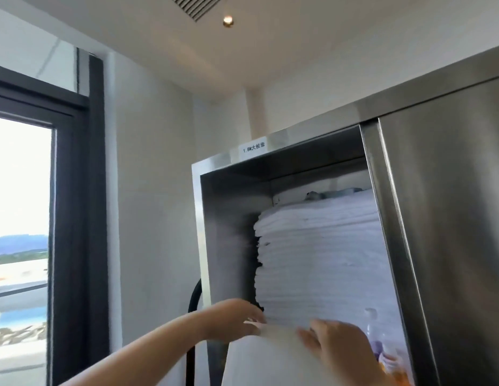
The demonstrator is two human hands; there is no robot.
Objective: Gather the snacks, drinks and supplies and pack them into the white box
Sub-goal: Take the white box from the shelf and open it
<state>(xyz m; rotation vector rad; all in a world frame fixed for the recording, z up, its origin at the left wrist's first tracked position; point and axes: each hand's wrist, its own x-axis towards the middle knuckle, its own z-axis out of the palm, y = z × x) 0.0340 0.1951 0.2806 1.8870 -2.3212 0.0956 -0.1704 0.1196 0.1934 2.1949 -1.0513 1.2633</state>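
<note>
I hold up a white box [265, 360] at the bottom of the view, in front of an open steel cabinet [215, 168]. My left hand [237, 316] grips its upper left edge. On the upper right edge my right hand [337, 346] holds on with curled fingers. A clear bottle with a purple label [377, 332] and some orange packets [393, 366] show at the box's right side, partly hidden by my right hand. A tall stack of folded white linen [318, 260] fills the cabinet shelf behind the box.
The cabinet's steel door [451, 232] stands on the right. A white label [254, 148] sits on the cabinet's top frame. A dark-framed window [20, 204] is at the left, a black hose [194, 302] beside the cabinet.
</note>
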